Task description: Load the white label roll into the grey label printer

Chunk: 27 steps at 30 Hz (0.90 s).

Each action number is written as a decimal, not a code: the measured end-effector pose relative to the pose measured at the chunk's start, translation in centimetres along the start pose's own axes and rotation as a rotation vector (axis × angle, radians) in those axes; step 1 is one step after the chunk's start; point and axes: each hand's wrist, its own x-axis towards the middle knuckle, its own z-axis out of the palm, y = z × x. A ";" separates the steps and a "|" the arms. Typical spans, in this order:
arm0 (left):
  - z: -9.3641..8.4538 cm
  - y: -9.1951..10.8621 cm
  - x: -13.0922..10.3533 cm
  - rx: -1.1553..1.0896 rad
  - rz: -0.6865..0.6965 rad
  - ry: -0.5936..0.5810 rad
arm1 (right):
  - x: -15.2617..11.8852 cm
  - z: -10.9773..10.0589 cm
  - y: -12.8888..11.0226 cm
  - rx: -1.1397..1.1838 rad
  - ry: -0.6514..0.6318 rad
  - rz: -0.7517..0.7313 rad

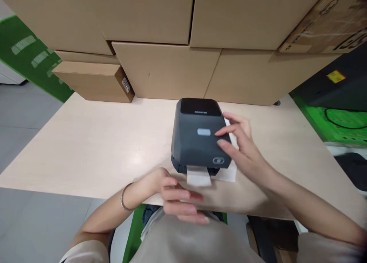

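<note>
A dark grey label printer [189, 140] stands on the table, with a light window on its lid and a button at its front corner. From its front slot hangs a white paper label strip [198, 176]. My right hand [243, 148] rests against the printer's right side and top, fingers spread, thumb and forefinger on the lid. In front of the printer, near the table edge, my left hand [180, 200] is held with its fingers apart and nothing in them; it is slightly blurred. A white sheet [229, 174] lies partly under the printer's right side.
Large cardboard boxes [163, 70] are stacked along the table's back edge. A smaller flat carton [94, 81] sits at the back left. The pale wooden table [86, 148] ends close to my body. A dark object [354, 171] lies at the far right.
</note>
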 end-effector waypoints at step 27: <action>-2.8 1.8 5.6 -0.905 -0.789 0.478 | -2.6 4.0 3.5 0.225 0.048 0.204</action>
